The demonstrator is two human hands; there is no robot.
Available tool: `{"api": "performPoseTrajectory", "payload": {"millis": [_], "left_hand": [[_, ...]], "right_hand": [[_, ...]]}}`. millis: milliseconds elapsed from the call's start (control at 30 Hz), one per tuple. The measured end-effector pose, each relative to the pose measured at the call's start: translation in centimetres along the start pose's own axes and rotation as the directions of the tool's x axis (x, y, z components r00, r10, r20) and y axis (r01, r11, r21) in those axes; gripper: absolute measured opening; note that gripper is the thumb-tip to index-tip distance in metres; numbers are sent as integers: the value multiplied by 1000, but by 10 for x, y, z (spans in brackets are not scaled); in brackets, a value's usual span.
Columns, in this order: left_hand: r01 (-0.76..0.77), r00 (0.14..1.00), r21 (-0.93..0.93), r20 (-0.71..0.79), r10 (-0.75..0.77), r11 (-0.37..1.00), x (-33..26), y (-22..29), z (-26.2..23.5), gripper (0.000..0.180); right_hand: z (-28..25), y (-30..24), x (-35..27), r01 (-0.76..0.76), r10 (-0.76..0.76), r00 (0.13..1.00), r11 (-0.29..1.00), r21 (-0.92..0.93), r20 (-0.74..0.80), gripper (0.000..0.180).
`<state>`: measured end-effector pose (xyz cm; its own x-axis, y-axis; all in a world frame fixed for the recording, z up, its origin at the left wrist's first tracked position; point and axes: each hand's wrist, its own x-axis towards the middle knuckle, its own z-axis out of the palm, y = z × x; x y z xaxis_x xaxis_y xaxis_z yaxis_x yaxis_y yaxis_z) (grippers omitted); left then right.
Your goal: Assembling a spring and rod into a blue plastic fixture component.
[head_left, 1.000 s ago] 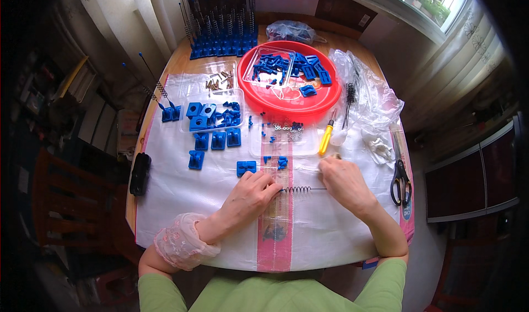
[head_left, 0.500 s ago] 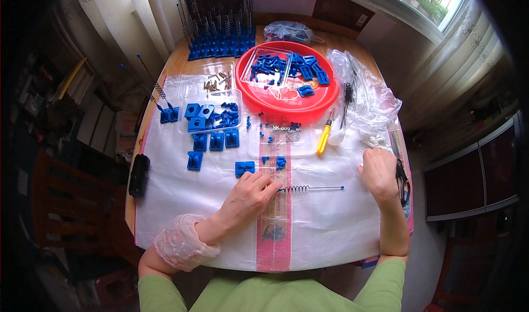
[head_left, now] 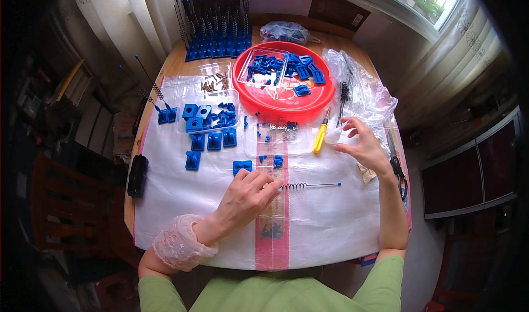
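Observation:
My left hand [head_left: 248,195] rests on the white table cover and pinches the left end of a thin metal rod with a coiled spring [head_left: 308,186], which lies flat and points right. My right hand [head_left: 361,145] hovers with fingers spread near a small white object [head_left: 333,136], beside a yellow-handled screwdriver [head_left: 320,138]. A blue plastic block [head_left: 242,167] lies just above my left hand. Whether the right fingers touch the white object is unclear.
A red round tray [head_left: 286,106] holds blue parts. Clear trays [head_left: 212,113] with blue blocks and small screws sit left of it. A rack of blue pieces with springs [head_left: 215,28] stands at the back. Scissors [head_left: 399,168] and crumpled plastic bags [head_left: 363,94] lie right; a black device [head_left: 137,175] lies left.
My right hand let go of the rod's right end, swung out to the right, then moved up toward the screwdriver and white object. My left hand stayed on the spring end.

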<state>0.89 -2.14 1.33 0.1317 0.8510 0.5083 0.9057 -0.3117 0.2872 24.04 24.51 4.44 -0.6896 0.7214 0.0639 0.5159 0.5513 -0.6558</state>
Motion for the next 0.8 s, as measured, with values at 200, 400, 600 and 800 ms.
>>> {"api": "performPoseTrajectory", "payload": {"millis": [200, 400, 600, 800], "left_hand": [[-30, 978, -16, -208, 26, 999, 18, 8, -38, 37], [280, 840, -165, -435, -325, 946, 24, -19, -102, 24], [509, 794, -342, -169, -584, 790, 13, -32, -132, 14], [654, 754, -322, 207, -623, 685, -18, -50, -89, 22]], "right_hand": [[15, 13, 6, 43, -43, 999, 999, 18, -27, 62], [21, 7, 8, -18, 19, 999, 1000, 25, -46, 46], [21, 10, 7, -87, 93, 994, 991, 105, -50, 25], [16, 8, 8, 31, -8, 994, 978, 208, -111, 20]]}}
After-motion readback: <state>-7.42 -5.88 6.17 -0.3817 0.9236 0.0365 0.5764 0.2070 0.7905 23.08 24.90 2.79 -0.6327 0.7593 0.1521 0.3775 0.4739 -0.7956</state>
